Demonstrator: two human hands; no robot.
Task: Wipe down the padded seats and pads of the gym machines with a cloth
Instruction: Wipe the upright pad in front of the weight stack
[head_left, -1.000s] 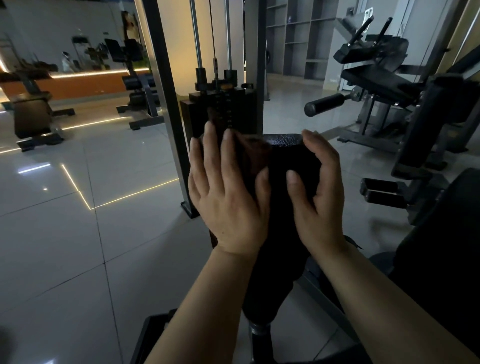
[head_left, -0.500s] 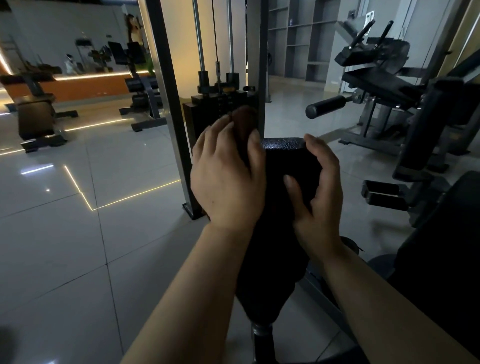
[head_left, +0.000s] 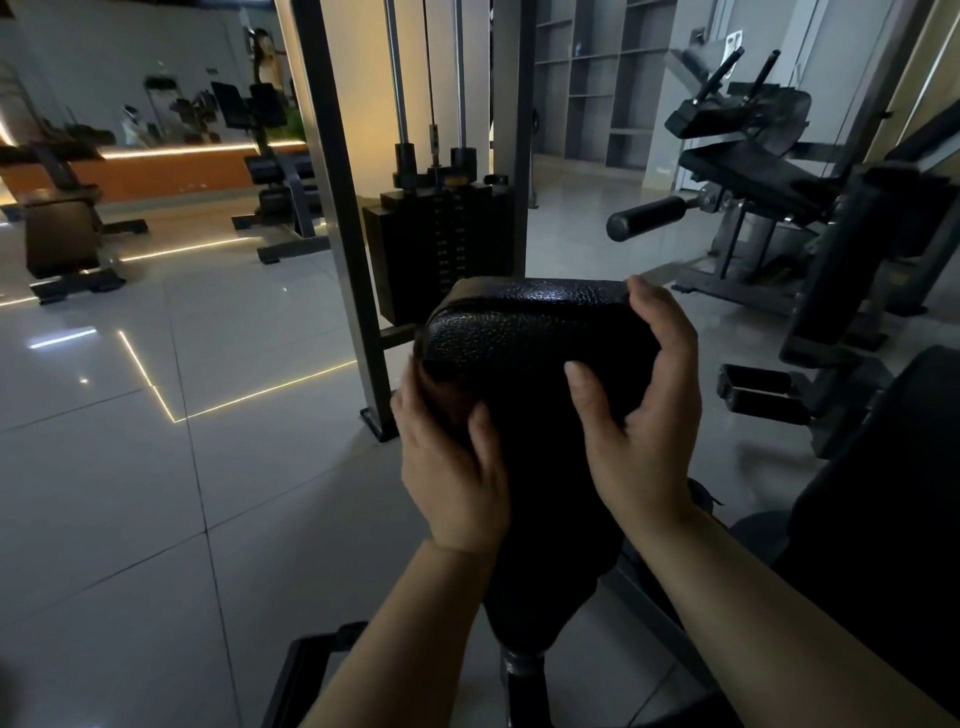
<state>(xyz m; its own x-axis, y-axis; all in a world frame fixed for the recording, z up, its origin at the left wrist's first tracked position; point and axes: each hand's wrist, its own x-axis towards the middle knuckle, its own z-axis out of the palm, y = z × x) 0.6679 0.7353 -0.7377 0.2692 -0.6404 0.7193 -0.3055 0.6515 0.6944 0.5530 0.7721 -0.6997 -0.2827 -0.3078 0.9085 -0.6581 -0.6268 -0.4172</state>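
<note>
A black textured leather pad (head_left: 519, 338) stands on a metal post (head_left: 524, 680) right in front of me. My left hand (head_left: 452, 483) lies along the pad's left side, with its thumb on the near face. It holds a dark brown cloth (head_left: 441, 400) against the pad, and only a small patch of cloth shows under the fingers. My right hand (head_left: 644, 415) grips the pad's right edge, thumb on the near face and fingers curled round the far side.
A weight stack (head_left: 441, 249) with guide rods and a steel upright (head_left: 337, 208) stand just behind the pad. To the right are another machine (head_left: 753, 171) with a roller pad (head_left: 644, 218) and a black seat (head_left: 883, 519). Benches (head_left: 62, 228) stand far left on the glossy tiled floor.
My left hand slid with the cloth from the pad's top corner down its left side, uncovering the top. My right hand kept its grip on the right edge.
</note>
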